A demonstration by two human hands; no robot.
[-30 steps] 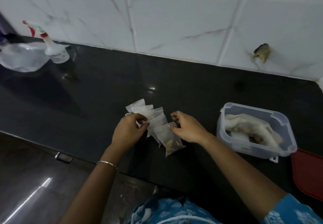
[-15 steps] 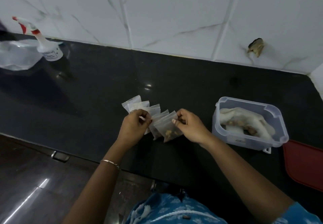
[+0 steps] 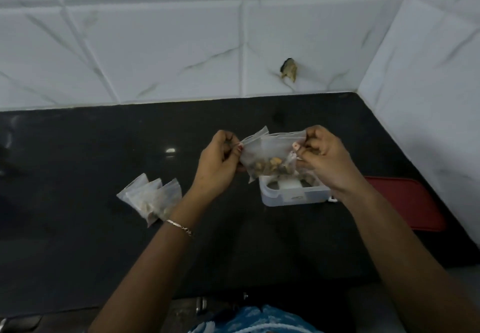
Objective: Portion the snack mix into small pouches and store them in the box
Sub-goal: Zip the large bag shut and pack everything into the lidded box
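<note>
While your left hand [image 3: 218, 161] and right hand [image 3: 327, 158] each pinch a top corner of the filled zip pouch [image 3: 270, 156], its zip edge runs 9 to 3 o'clock, with the open box [image 3: 293, 198] at its 6 o'clock, nearer your right. Something white shows inside the box; three pouches [image 3: 152, 200] lie at its 9 o'clock.
</note>
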